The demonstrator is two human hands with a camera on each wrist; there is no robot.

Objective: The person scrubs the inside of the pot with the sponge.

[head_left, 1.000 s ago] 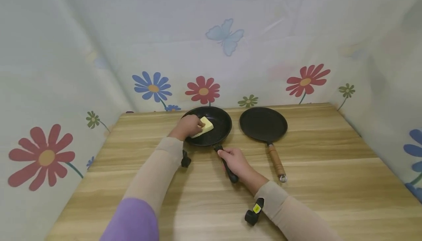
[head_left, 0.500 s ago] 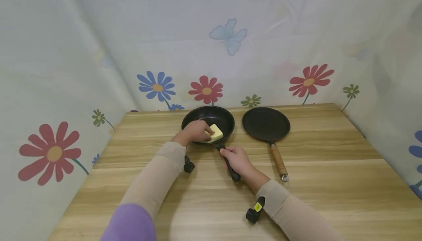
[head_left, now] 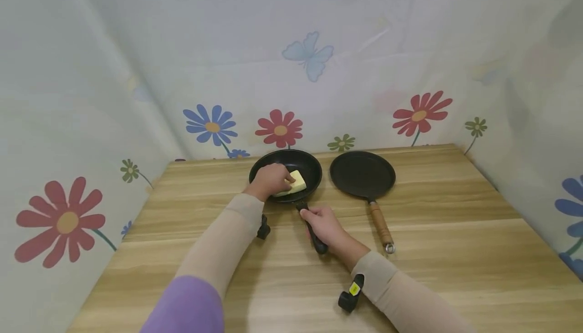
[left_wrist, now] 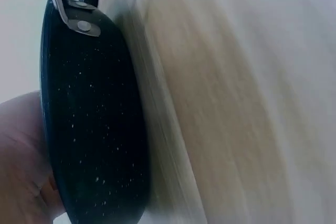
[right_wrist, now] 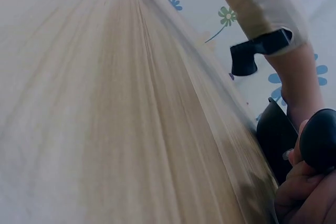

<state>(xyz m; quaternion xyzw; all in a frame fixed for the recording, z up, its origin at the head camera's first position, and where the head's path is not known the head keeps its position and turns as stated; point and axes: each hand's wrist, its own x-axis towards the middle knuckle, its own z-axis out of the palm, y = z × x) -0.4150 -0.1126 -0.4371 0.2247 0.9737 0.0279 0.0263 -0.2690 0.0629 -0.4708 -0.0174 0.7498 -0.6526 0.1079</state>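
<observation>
A black frying pan (head_left: 307, 163) stands on the wooden table, its handle pointing toward the near side. Inside it my left hand (head_left: 272, 178) pinches a pale yellow sponge (head_left: 298, 182), which lies on the near part of the pan's inner surface. The thumb and fingers cover the sponge's left part. My right hand (head_left: 325, 225) grips the pan's black handle (head_left: 320, 246), the thumb along its top. In the left wrist view the speckled outer side of the frying pan (left_wrist: 94, 114) hides most of the left hand (left_wrist: 21, 156). The right wrist view shows the right hand's fingers (right_wrist: 296, 195) around the handle.
A flat black griddle pan (head_left: 363, 173) with a wooden handle (head_left: 380, 224) lies just right of the frying pan. Behind the wooden table (head_left: 432, 252) hangs a white backdrop (head_left: 360, 90) printed with flowers. Each wrist carries a black camera mount (head_left: 349, 297).
Over the last second my left hand has slid the sponge rightward and nearer across the pan's inside. The right hand keeps its grip on the handle, and the pan stays in place.
</observation>
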